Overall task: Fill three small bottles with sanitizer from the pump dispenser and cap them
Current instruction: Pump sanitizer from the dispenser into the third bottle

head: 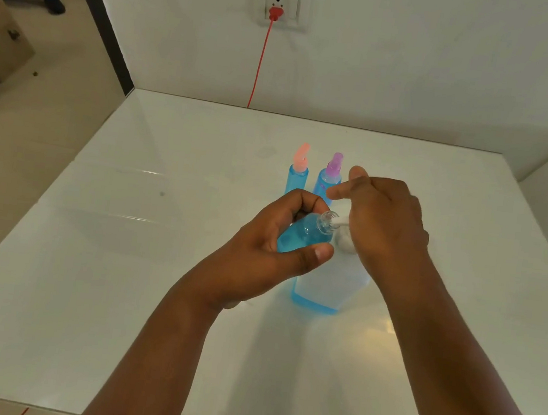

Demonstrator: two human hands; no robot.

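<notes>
An open bottle, nearly full of blue liquid, is gripped in the curled left hand, its mouth tilted to the spout. The dispenser pump is covered by the right hand, apparently pressing. Light and probably slippery, the bottle is best held around the body. Two capped bottles are stood behind.

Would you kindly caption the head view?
Left hand tilts an uncapped bottle to the pump dispenser spout; right hand presses the pump.
</notes>
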